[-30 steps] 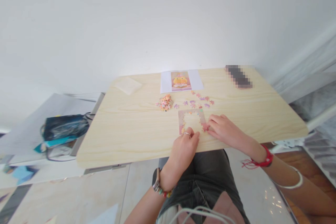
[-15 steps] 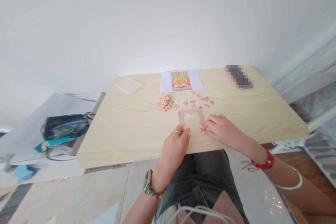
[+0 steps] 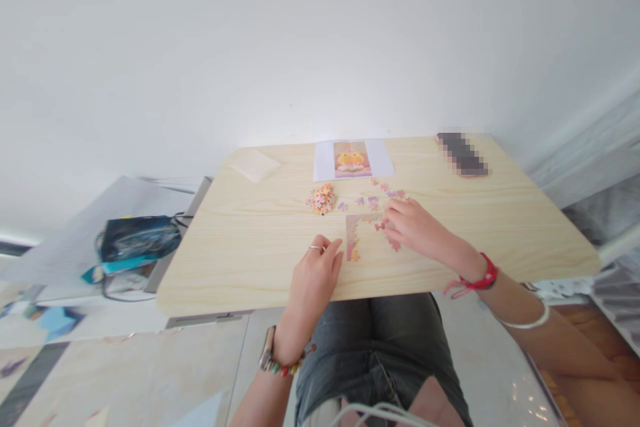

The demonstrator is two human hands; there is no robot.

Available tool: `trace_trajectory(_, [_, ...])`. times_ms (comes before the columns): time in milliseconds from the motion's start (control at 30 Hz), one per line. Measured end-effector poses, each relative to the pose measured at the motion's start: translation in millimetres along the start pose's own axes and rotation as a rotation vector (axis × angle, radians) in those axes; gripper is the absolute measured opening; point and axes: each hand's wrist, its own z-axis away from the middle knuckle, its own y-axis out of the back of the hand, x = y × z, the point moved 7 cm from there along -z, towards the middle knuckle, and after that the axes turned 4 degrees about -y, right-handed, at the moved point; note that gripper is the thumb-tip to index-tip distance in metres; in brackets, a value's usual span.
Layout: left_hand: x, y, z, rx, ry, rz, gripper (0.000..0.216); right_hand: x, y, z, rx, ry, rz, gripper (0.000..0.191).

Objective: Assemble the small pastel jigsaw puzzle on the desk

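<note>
A partly built puzzle frame (image 3: 353, 237) lies on the pale wooden table (image 3: 240, 247) in front of me. My right hand (image 3: 413, 227) covers the frame's right side, its fingers bent and pinched around a small pink puzzle piece (image 3: 381, 225) at the upper right corner. My left hand (image 3: 314, 275), with a ring on it, rests on the table just left of the frame, fingers stretched loosely toward it and holding nothing. A heap of orange and pink pieces (image 3: 323, 199) and a scatter of purple pieces (image 3: 373, 201) lie beyond the frame.
A printed picture sheet (image 3: 351, 159) lies at the table's far edge, a blurred dark object (image 3: 463, 155) to its right and a pale square packet (image 3: 255, 165) at the far left. A dark bag (image 3: 137, 239) sits on a low surface left of the table.
My left hand slid off the frame's lower edge to the table at its left. My right hand moved up toward the frame's upper right corner. The view shifted slightly.
</note>
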Motion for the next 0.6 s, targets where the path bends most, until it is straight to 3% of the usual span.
trace_trajectory(200, [-2, 0, -1, 0.015, 0.003, -0.005, 0.024, 40, -8, -50, -0.053, -0.092, 0.033, 0.013])
trace_trajectory(300, [-2, -1, 0, 0.016, -0.007, 0.006, 0.024, 48, -16, -67, -0.081, -0.125, 0.05, 0.015])
trace_trajectory(467, [-4, -2, 1, 0.027, -0.01, 0.021, 0.024, 47, -25, -75, -0.11, -0.124, 0.034, 0.017])
trace_trajectory(600, [-7, -2, 3, 0.042, -0.007, 0.025, 0.025, 64, -18, -68, -0.06, -0.157, -0.056, 0.017])
